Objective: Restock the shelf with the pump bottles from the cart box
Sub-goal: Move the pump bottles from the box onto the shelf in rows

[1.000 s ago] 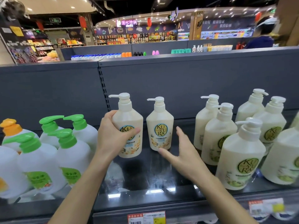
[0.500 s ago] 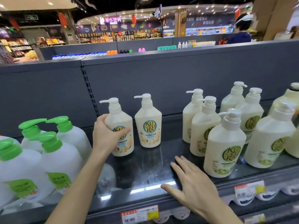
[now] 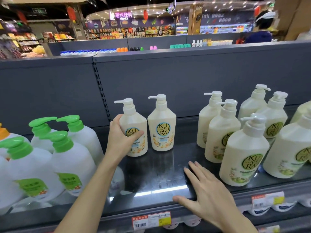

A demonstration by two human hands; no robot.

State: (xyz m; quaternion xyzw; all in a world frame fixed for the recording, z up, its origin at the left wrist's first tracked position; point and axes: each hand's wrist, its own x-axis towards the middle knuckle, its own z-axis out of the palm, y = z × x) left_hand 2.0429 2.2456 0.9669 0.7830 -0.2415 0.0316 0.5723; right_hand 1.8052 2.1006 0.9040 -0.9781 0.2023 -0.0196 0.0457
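Two cream pump bottles stand side by side on the dark shelf, far from its near edge.
Left hand wraps its fingers around the left bottle, which stands upright just beside the right bottle. Right hand is spread flat, fingers wide, over the near edge, holding nothing. More cream bottles stand to the right, green-capped jugs to the left.
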